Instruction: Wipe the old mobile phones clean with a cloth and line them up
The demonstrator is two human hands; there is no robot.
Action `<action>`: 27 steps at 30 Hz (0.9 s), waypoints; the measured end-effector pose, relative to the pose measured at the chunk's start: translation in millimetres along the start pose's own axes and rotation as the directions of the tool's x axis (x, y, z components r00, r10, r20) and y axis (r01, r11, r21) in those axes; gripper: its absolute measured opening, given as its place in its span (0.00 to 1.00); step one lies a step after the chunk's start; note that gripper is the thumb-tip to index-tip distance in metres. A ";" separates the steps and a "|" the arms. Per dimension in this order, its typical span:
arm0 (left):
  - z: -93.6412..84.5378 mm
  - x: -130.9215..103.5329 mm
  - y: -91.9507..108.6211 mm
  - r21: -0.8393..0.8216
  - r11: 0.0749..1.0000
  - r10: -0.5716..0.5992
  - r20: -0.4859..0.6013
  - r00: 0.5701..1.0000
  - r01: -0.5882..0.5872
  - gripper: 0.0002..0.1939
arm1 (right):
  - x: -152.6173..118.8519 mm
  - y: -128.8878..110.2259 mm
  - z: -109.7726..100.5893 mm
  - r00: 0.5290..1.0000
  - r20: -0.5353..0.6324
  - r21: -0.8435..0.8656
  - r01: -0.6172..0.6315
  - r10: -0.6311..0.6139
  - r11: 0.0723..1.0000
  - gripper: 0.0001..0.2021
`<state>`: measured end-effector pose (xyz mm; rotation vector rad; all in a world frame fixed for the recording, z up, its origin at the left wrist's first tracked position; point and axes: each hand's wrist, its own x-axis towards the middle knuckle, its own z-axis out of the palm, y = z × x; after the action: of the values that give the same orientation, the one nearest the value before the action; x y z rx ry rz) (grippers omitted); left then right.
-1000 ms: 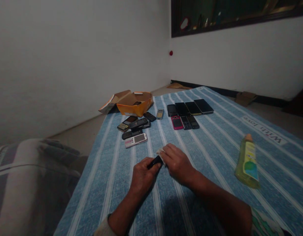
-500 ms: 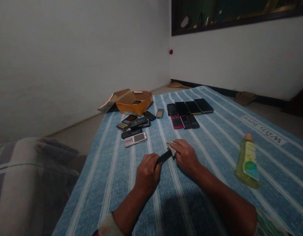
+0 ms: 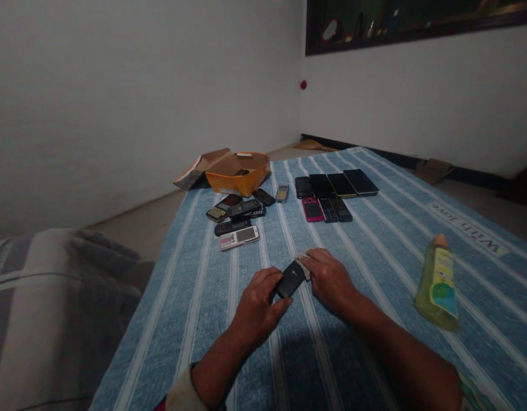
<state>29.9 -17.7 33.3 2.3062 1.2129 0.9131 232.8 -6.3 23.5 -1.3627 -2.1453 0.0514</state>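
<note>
Between fingers and thumb, my left hand (image 3: 260,302) grips a dark phone (image 3: 291,279) by its near left end, with a broad flat face turned up. A small pale cloth (image 3: 304,264) is pinched in my right hand (image 3: 329,279) and touches the phone's far right end. Beyond my left hand lies a pink and silver phone (image 3: 239,238), beside a loose group of dark phones (image 3: 245,208). Farther right, a pink phone (image 3: 312,209) and several dark phones (image 3: 342,185) lie in two rows. A small silver phone (image 3: 282,193) is between the groups.
An open orange cardboard box (image 3: 237,181) stands at the far left of the striped blue cloth surface (image 3: 374,257), with something dark inside. On the right lies a bottle of yellow-green liquid (image 3: 438,285). A grey blanket (image 3: 53,319) is at the left, beside the surface.
The phone has turned from its narrow edge to show its broad face. My left fingers have shifted along its sides. The whole view has moved slightly.
</note>
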 end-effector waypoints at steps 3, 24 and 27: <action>0.9 -0.4 -0.5 0.000 0.998 -0.065 0.010 0.998 0.065 0.20 | -1.4 -6.5 -1.7 1.000 0.018 -0.073 0.021 -0.020 0.997 0.13; 8.5 -4.8 -7.4 -0.106 0.979 -0.173 -0.004 0.985 0.172 0.39 | -11.9 -27.9 10.6 0.979 0.012 -0.184 0.203 -0.204 0.962 0.08; 8.8 -5.5 -7.7 -0.107 0.980 -0.169 -0.004 0.986 0.167 0.40 | -11.9 -24.5 6.4 0.981 0.023 -0.169 0.196 -0.195 0.966 0.09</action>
<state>29.2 -18.3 20.5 2.0830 1.3090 0.9101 213.3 -26.1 20.9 -1.2359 -2.3228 -0.2114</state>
